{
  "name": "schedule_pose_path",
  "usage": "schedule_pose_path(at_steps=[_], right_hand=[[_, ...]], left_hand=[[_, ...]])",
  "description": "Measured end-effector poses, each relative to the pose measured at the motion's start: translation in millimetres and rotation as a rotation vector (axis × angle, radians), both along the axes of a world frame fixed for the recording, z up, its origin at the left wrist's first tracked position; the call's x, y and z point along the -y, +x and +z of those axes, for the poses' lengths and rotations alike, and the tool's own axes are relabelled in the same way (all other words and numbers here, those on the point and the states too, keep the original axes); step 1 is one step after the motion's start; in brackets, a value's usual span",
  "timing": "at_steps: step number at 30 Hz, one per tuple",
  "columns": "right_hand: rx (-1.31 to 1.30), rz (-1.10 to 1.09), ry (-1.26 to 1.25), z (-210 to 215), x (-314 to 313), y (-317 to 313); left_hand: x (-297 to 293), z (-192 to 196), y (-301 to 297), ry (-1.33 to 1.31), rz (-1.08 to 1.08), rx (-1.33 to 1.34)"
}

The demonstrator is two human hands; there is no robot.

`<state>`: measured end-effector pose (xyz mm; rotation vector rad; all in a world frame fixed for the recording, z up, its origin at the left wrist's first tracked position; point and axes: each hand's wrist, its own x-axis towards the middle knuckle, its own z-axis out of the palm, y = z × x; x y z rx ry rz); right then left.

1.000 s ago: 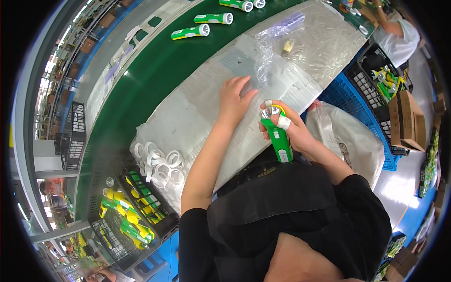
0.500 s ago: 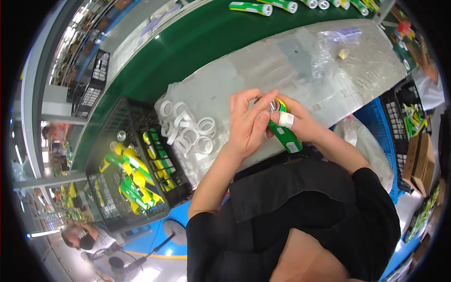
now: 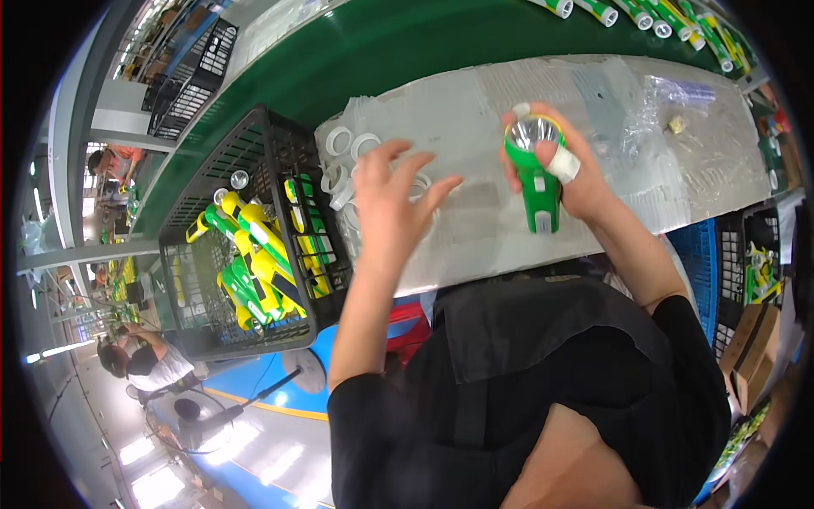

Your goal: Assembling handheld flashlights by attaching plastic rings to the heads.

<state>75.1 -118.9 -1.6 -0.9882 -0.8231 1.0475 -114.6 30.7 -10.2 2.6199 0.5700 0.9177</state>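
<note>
A: The torch [image 3: 540, 191]: how is it best kept in the right hand [image 3: 585, 182]?
B: By the body, it is judged, with the reflector [image 3: 532, 132] left clear of fingertips. The right fingers are wrapped round the head; the thumb, banded in white, is laid close beside the rim.
A: Left hand [image 3: 390, 204]?
B: Fingers spread, nothing seen to be pinched. It is held over the rings [image 3: 343, 200]; whether any is touched cannot be told. Any ring would best be pinched singly, by its edge, so that the others are left undisturbed.
A: How is the torch to be entered?
B: One piece, green, held over the grey sheet [image 3: 483, 127], between the wearer and the belt [image 3: 398, 59]. Tail: narrow, marked by a pale patch. Head: flared, edged in yellow, silvered within.
A: Farthest off?
B: More torches [image 3: 632, 12], green and white, ranged along the belt.
</note>
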Motion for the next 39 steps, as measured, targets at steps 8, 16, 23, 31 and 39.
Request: schedule_pose_path(at_steps=[8,16,23,31,39], right_hand=[[0.173,-0.064,0.165,-25.3,-28.4,11.3],[0.336,-0.081,0.224,-27.8,-24.5,2.6],[0.332,-0.007,0.212,-34.4,-18.3,11.5],[0.466,-0.129,0.4,4.3,-9.1,41.1],[1.405,0.151,-0.038,90.9,19.6,67.2]], left_hand=[[-0.6,-9.7,-16.0,-0.187,0.004,0.042],[26.7,35.8,44.8,-0.218,-0.292,0.311],[23.1,39.3,48.5,-0.017,-0.291,0.236],[24.0,49.6,57.3,-0.03,-0.354,0.171],[44.7,39.4,85.4,-0.17,-0.516,0.141]])
